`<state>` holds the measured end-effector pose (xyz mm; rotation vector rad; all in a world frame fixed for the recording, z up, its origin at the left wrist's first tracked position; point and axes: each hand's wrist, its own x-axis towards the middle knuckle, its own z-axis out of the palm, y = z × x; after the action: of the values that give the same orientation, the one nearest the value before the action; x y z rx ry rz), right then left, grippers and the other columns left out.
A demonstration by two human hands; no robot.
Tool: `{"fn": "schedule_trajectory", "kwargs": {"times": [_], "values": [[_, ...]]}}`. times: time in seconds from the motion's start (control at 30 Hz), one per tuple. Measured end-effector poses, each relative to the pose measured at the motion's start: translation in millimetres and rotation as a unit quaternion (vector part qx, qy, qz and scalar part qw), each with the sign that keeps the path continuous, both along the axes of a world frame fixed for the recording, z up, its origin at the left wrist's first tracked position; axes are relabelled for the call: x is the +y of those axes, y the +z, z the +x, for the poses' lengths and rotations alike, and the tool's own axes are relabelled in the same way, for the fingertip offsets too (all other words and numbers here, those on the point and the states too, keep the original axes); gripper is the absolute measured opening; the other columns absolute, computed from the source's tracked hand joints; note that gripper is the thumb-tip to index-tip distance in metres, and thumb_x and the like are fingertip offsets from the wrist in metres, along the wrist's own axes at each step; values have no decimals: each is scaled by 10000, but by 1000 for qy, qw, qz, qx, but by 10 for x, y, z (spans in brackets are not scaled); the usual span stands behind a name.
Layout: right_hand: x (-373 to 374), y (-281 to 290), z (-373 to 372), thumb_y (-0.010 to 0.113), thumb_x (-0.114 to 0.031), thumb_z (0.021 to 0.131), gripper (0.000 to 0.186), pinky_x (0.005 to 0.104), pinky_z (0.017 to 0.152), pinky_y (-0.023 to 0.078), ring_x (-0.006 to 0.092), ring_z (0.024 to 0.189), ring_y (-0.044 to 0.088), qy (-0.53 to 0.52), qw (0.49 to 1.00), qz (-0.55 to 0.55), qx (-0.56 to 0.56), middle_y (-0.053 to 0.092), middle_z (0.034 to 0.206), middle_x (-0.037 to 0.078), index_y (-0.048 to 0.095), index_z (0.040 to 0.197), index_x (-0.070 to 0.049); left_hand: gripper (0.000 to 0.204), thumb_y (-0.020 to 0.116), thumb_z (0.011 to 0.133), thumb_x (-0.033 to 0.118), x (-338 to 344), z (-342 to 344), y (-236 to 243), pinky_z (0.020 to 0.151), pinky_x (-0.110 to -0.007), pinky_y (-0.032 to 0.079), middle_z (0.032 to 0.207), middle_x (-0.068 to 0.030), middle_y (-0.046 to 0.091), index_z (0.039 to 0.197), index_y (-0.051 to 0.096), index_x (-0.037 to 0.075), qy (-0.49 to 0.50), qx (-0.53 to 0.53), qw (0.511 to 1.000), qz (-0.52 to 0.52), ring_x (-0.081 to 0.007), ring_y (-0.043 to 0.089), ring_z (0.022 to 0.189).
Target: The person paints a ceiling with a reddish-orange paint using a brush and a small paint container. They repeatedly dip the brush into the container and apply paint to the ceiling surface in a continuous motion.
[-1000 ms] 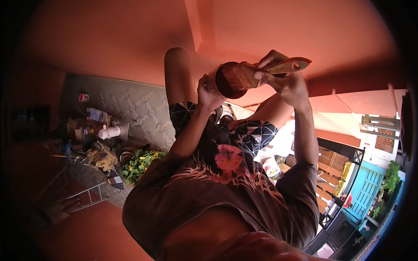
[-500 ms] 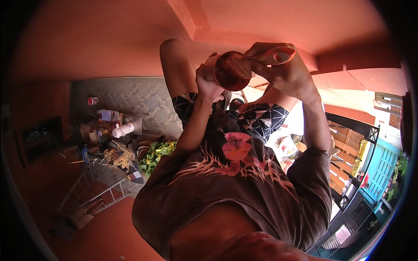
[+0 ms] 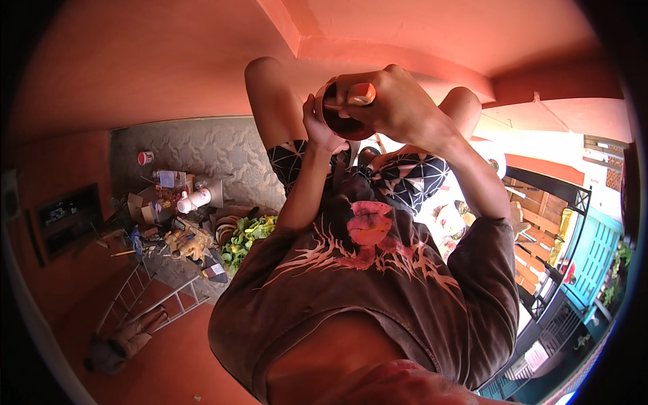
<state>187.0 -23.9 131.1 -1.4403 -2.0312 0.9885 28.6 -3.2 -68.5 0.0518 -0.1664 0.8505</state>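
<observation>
A round, reddish-brown paint pot (image 3: 345,125) is tilted above my lap, its open mouth turned partly toward me. My left hand (image 3: 320,129) is closed around its left side. Over the mouth, my right hand (image 3: 398,101) grips a paintbrush (image 3: 362,94) whose rounded orange handle end shows above the fist. The bristle end points into the pot and is mostly hidden behind my fingers. Both hands are between my bent knees.
A metal ladder (image 3: 177,302) stands at lower left, with a person (image 3: 125,341) beside it. Clutter lies near the patterned grey surface: a white jug (image 3: 194,200), cardboard boxes (image 3: 140,209), and green leaves (image 3: 246,241). At right are wooden slats (image 3: 536,233) and a turquoise gate (image 3: 594,260).
My right hand has moved left and over the pot, bringing the brush into its mouth. The brush handle has swung from lying sideways to pointing toward me. My left hand stays nearly still.
</observation>
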Motion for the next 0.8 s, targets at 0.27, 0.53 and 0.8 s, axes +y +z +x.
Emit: {"fn": "schedule_trajectory", "kwargs": {"times": [0.27, 0.53, 0.8], "values": [[34, -24, -125, 682, -140, 891, 167, 466, 769, 554, 357, 860, 707, 71, 993, 5, -99, 739, 891, 150, 724, 1051, -124, 781, 281, 1000, 692, 22, -1, -145, 1134, -553, 405, 1417, -164, 546, 1457, 447, 81, 38, 71, 997, 20, -358, 518, 1329], [75, -140, -7, 692, -177, 895, 123, 432, 748, 555, 324, 773, 706, 50, 995, 16, -81, 722, 827, 151, 721, 957, -74, 933, 354, 927, 799, 15, 75, -65, 1151, -540, 398, 1477, -178, 492, 1484, 413, 53, -16, -69, 997, 22, -333, 498, 1360], [-92, 67, 229, 744, -235, 910, 207, 349, 559, 516, 250, 603, 649, -107, 986, 99, 85, 660, 674, 107, 682, 861, -44, 971, 550, 826, 809, -30, 109, 37, 1090, -573, 473, 1536, -160, 424, 1510, 395, 137, -11, 77, 996, -51, -366, 518, 1332]]}}
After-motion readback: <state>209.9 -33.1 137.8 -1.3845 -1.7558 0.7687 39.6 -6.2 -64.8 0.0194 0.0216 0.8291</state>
